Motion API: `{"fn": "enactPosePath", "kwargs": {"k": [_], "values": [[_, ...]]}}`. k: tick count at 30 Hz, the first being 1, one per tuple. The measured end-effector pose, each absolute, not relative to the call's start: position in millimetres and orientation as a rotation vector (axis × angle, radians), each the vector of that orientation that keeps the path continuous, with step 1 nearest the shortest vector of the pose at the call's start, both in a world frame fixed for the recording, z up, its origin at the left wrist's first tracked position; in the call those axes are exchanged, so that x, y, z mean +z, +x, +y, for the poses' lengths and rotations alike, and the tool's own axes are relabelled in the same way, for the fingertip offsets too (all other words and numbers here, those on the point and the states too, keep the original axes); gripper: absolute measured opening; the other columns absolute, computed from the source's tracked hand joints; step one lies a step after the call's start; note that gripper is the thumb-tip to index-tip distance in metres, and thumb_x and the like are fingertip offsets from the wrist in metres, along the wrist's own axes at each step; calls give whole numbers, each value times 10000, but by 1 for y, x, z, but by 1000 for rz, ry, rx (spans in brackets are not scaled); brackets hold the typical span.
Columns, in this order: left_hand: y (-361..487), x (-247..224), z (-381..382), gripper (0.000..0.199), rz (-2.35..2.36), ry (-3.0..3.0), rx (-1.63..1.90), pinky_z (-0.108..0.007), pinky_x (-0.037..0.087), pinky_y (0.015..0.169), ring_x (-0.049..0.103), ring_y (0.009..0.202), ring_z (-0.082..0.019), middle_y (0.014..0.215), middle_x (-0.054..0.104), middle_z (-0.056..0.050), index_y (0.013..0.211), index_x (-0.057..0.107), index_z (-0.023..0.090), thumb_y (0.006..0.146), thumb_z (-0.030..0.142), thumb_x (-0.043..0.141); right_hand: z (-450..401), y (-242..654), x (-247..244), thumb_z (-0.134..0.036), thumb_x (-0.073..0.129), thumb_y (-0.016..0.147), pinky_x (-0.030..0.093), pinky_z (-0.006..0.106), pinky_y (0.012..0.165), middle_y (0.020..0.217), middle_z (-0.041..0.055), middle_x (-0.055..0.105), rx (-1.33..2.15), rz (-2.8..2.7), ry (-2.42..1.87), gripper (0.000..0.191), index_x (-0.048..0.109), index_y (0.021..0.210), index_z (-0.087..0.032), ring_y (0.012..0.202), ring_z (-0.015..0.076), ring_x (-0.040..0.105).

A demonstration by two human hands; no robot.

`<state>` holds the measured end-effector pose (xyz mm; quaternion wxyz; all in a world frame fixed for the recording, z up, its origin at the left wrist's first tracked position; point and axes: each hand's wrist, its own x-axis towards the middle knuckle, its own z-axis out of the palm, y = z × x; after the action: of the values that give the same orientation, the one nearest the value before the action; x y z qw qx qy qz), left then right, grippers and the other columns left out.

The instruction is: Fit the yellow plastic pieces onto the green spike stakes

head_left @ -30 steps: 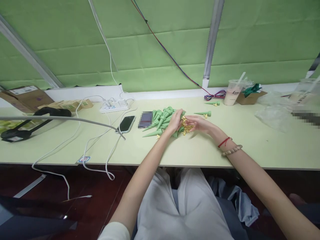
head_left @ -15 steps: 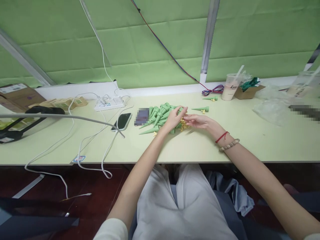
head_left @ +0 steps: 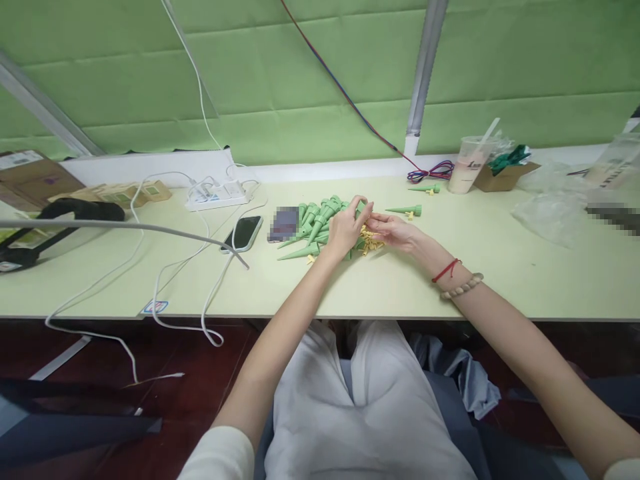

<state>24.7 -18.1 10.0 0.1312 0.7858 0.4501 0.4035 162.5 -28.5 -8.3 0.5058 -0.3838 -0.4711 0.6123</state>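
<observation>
A pile of green plastic plant-watering spikes (head_left: 320, 220) lies on the table, partly covered by my left hand (head_left: 344, 230). That hand is closed, its thumb and forefinger curled around the green end of a spike (head_left: 359, 209). Close beside it, palm turned up, my right hand (head_left: 396, 233) has its fingers pressed together at the same spot; whatever they pinch is too small to make out. Small yellow valves (head_left: 371, 243) are heaped beneath both hands. To the right, two green spikes with yellow valves lie apart: a nearer spike (head_left: 400, 210) and a farther spike (head_left: 423, 189).
Left of the pile are a blurred dark flat object (head_left: 283, 224) and a phone (head_left: 244, 233). White cables run from a power strip (head_left: 219, 195) over the table edge. At the back right stand a drink cup (head_left: 465, 167), a small cardboard box (head_left: 504, 177) and a plastic bag (head_left: 545, 217).
The view has shifted slightly. Both hands stay together over the pile, and the left hand's fingers have lifted a little, showing more of the green piece.
</observation>
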Motion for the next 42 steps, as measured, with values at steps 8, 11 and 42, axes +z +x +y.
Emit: {"fn": "enactPosePath", "kwargs": {"k": [8,11,42], "values": [[31,0,-12,425,1311,2100,1260,-258,342,648,521,605,-164,593,513,-13,946,552,202,857,535,303,-35,150,-9,-300,741,551,539,261,522,724,16,608,942,-1291,-1041,233,581,646,-161,681,149,592],[31,-2,-7,484,1230,2006,1419,-251,354,650,512,617,-143,635,513,-16,865,556,197,857,562,238,-35,152,-4,-399,673,654,546,280,518,706,12,607,1307,-1185,-1006,267,579,766,-176,635,143,595],[35,-11,2,567,1307,1999,1241,-262,350,622,505,668,-150,688,544,-48,729,528,155,834,609,205,-17,157,-21,-215,679,541,412,208,447,518,-41,513,647,-1486,-1162,193,492,559,-170,472,87,484]]}}
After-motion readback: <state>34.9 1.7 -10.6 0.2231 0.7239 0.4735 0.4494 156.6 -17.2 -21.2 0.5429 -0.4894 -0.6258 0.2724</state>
